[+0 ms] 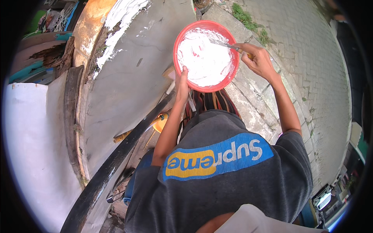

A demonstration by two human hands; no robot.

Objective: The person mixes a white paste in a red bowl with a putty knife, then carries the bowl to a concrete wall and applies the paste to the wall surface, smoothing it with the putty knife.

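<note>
My left hand [181,83] grips the side of a red bowl [230,66] that holds thick white paste [198,58]. A narrow light strip [192,101] shows just below that hand; whether the hand also holds it, I cannot tell. My right hand [259,62] is closed on the yellow-brown handle of a metal spatula [225,44], whose blade reaches into the paste near the bowl's upper right. The bowl sits in front of me, over my striped-clad legs [221,103].
At the left stand a grey panel [136,46] smeared with white, a white sheet [35,136], stacked junk [50,27] and a black pole [89,194]. A yellow container [160,124] lies low beside my left forearm. A paved path [314,85] with weeds runs along the right.
</note>
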